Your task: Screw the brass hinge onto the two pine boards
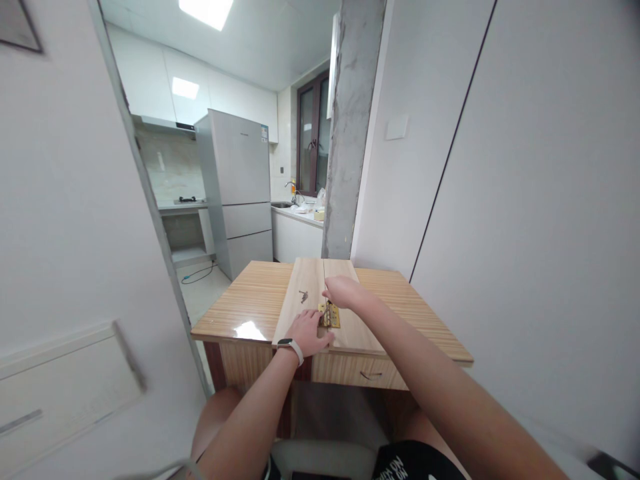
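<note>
Two pale wooden boards lie side by side on the desk, a left board [299, 277] and a right board [356, 337], with a thin seam between them. A brass hinge [334, 316] spans the seam. My left hand [306, 331] rests on the left board, its fingers stretched to the hinge's left edge and its thumb apart below. Above the hinge, my right hand [344, 292] is closed with the fingertips pointing down. Whatever it grips is hidden or too small to name. A small pile of screws [303, 297] sits on the left board.
The boards lie across a glossy wood-grain desk [240, 293] with a drawer handle [371, 376] at its front. White walls stand on both sides. Beyond the doorway are a grey refrigerator [245, 167] and a kitchen counter [300, 230].
</note>
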Tool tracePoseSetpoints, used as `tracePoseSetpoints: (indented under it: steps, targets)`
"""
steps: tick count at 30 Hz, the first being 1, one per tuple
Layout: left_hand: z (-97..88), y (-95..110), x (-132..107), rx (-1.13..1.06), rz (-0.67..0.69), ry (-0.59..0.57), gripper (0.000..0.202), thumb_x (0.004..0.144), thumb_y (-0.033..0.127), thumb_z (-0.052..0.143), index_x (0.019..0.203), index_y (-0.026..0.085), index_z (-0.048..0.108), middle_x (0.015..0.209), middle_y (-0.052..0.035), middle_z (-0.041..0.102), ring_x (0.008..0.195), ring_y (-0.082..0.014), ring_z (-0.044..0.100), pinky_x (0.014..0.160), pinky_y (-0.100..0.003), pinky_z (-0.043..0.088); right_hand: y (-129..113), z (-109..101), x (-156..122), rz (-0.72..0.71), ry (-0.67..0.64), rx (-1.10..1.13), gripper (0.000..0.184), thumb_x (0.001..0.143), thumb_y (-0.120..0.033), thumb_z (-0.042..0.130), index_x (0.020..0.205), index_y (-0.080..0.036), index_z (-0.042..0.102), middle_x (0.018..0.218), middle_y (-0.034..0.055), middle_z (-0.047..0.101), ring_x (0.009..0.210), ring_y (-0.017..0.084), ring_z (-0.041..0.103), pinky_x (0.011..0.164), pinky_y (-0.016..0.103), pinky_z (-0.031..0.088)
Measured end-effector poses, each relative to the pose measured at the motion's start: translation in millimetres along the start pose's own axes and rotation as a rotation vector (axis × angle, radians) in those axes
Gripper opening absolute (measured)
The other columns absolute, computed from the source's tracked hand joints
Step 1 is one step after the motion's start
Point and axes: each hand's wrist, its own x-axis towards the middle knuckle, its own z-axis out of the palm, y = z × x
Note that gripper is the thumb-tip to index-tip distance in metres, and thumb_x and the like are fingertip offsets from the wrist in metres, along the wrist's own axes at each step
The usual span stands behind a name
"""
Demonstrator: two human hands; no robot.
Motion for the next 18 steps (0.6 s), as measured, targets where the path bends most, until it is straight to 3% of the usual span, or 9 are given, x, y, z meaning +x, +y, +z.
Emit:
tracePoseSetpoints:
  steps: [6, 12, 14, 18]
  targets:
    - [0.1, 0.0, 0.3, 0.015, 0.002, 0.007, 0.060, 0.087, 0.062, 0.057, 0.132, 0.021, 0.057, 0.132, -0.0120, 0.062, 0.126, -0.0317, 0.052, 0.109, -0.045, 0.039, 2.9, 4.6, 2.6, -0.081, 0.075, -0.001, 0.024, 0.093, -0.029, 0.067, 0.115, -0.018, 0.067, 0.112, 0.0132, 0.075, 0.103, 0.024, 0.070, 0.073, 0.026, 0.044]
    - [-1.0, 0.5, -0.3, 0.011, 0.000, 0.004, 0.056, 0.087, 0.060, 0.059, 0.128, 0.022, 0.058, 0.130, -0.0119, 0.063, 0.126, -0.0320, 0.053, 0.108, -0.045, 0.040, 5.2, 7.5, 7.6, -0.140, 0.086, 0.115, 0.039, 0.080, -0.018, 0.078, 0.116, -0.021, 0.065, 0.112, 0.0062, 0.075, 0.102, 0.021, 0.068, 0.071, 0.024, 0.041]
    - [-1.9, 1.3, -0.4, 0.014, -0.010, -0.008, 0.055, 0.087, 0.060, 0.059, 0.127, 0.022, 0.058, 0.130, -0.0120, 0.063, 0.126, -0.0322, 0.052, 0.108, -0.046, 0.040, 4.3, 6.3, 6.7, -0.123, 0.072, 0.119, 0.038, 0.081, -0.022, 0.079, 0.116, -0.020, 0.066, 0.113, 0.0073, 0.074, 0.103, 0.021, 0.068, 0.073, 0.023, 0.042]
    - [-2.5, 2.6, -0.4, 0.013, -0.008, -0.007, 0.055, 0.087, 0.060, 0.059, 0.126, 0.022, 0.059, 0.131, -0.0120, 0.062, 0.126, -0.0323, 0.052, 0.108, -0.046, 0.040, -0.2, 1.9, 1.4, -0.041, 0.033, 0.058, 0.040, 0.094, -0.048, 0.067, 0.117, -0.016, 0.067, 0.115, 0.0161, 0.073, 0.107, 0.025, 0.069, 0.079, 0.027, 0.046]
